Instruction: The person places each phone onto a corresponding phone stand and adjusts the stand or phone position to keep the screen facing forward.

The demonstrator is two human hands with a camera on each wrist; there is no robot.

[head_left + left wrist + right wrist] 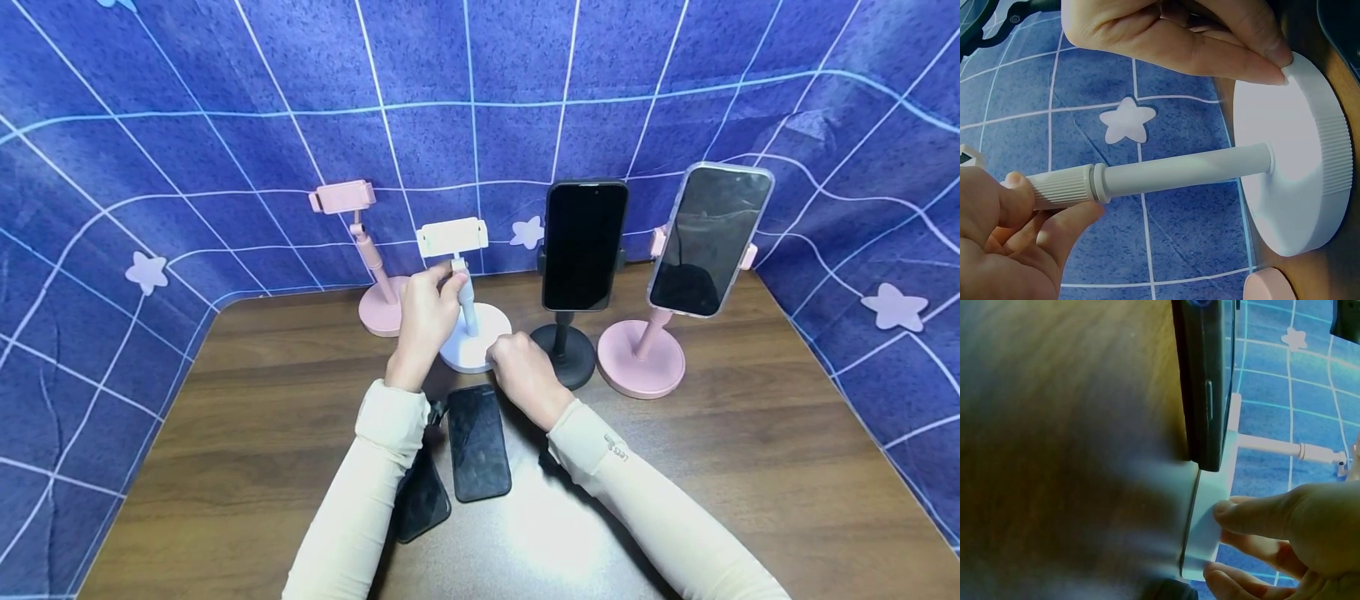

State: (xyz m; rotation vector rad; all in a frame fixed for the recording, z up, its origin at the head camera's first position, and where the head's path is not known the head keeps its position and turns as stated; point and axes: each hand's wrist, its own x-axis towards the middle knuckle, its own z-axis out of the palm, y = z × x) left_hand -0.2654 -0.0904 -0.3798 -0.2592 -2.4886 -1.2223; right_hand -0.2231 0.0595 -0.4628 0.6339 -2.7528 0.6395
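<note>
A white phone stand with a round base stands on the table, its small clamp at the top holding no phone. With thumb and fingers, my left hand grips the stand's ribbed upper collar, just below the clamp. Down at the base, my right hand pinches the near right edge between thumb and fingertip. A dark phone lies flat in front of the stand. Beside it, partly under my left sleeve, lies a second dark phone.
Left of the white stand is a pink stand without a phone. To the right, a black stand holds an upright black phone, and another pink stand holds a phone in a clear case. Blue gridded cloth hangs behind the table.
</note>
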